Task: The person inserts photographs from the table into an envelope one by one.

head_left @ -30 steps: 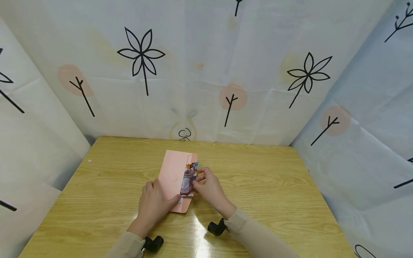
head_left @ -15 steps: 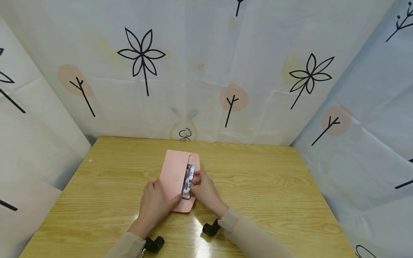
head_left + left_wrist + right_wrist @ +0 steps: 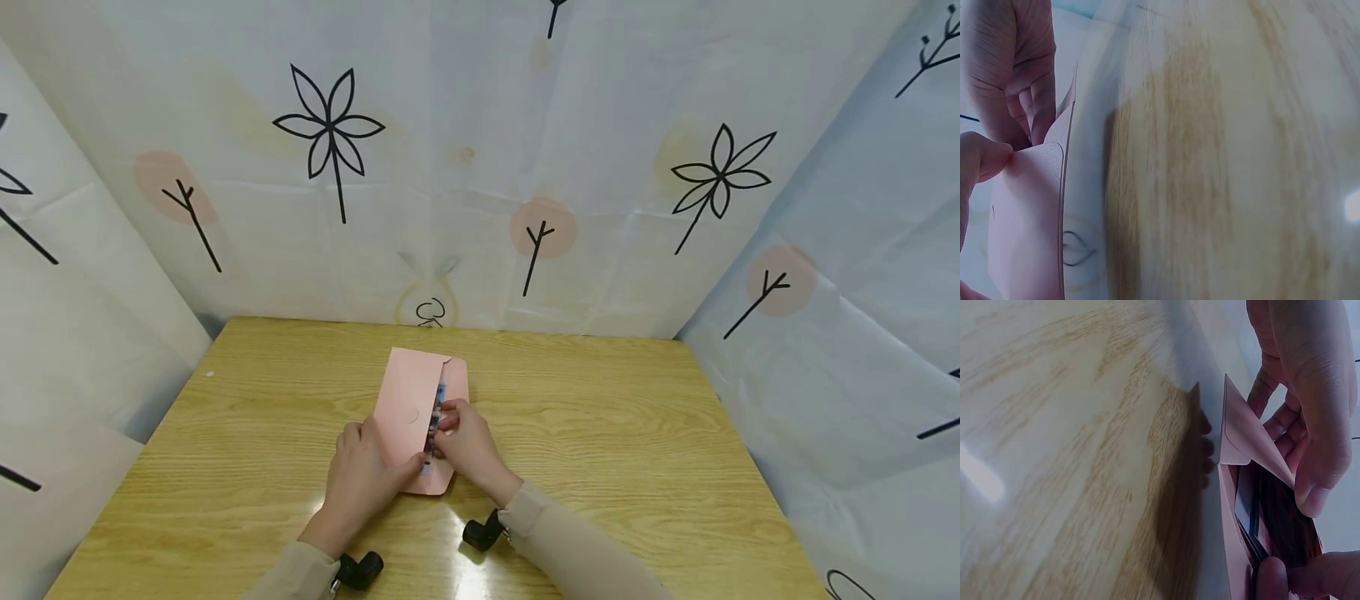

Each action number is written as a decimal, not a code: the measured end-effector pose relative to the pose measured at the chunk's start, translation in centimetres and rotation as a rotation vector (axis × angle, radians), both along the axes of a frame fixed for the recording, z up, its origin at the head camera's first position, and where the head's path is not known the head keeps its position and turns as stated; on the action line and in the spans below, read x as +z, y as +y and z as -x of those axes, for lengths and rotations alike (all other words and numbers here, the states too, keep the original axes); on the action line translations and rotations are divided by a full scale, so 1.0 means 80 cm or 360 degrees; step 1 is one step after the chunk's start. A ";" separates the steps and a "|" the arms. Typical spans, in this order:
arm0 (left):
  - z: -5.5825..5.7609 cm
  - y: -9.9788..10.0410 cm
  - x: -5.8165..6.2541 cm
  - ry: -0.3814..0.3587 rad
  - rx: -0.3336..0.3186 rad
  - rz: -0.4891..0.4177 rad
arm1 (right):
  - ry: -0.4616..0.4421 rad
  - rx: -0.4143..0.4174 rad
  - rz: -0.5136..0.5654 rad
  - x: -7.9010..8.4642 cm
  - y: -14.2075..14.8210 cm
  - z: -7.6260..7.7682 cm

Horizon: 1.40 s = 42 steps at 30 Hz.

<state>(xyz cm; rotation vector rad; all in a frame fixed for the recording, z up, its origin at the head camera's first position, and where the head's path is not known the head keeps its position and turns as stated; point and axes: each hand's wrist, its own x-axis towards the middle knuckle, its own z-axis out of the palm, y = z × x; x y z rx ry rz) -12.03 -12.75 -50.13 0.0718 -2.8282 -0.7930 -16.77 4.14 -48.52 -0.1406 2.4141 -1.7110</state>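
A pink paper envelope (image 3: 408,383) is tilted slightly above the table, its mouth facing right and its flap (image 3: 457,379) folded out. My left hand (image 3: 363,467) grips it, thumb at the edge of the mouth and fingers round the other side. My right hand (image 3: 472,450) pinches colourful picture cards (image 3: 441,391) at the mouth, most of them tucked inside. In the right wrist view, the dark printed face of a card (image 3: 1282,519) shows between the envelope's walls, with my right fingertips (image 3: 1272,581) on its edge. How many cards there are I cannot tell.
A wood-grain table (image 3: 600,433) lies beneath both hands. White cloth (image 3: 465,167) with line-drawn flowers and trees hangs behind and at both sides. A black wrist device (image 3: 360,571) is worn under each sleeve. One small pale spot (image 3: 210,374) marks the table's far left.
My right hand has moved left, and the picture cards have slid into the envelope until only a narrow strip shows. My left hand stays in its grip, with the envelope shifting slightly right.
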 end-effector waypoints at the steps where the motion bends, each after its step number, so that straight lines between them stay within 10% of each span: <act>1: 0.000 0.000 0.000 0.0011 0.0000 -0.0002 | -0.0007 0.0001 0.0011 0.000 0.000 0.000; 16: 0.000 -0.003 -0.002 -0.0002 0.0021 -0.0002 | -0.0103 0.0108 0.0108 -0.005 0.003 0.002; 23: 0.001 -0.006 -0.004 -0.0005 0.0009 0.0012 | 0.0169 0.0194 -0.0322 0.000 0.015 0.000; 42: 0.011 -0.033 -0.008 -0.0184 -0.0019 0.0230 | 0.0685 -0.0070 -0.1047 0.014 0.092 0.013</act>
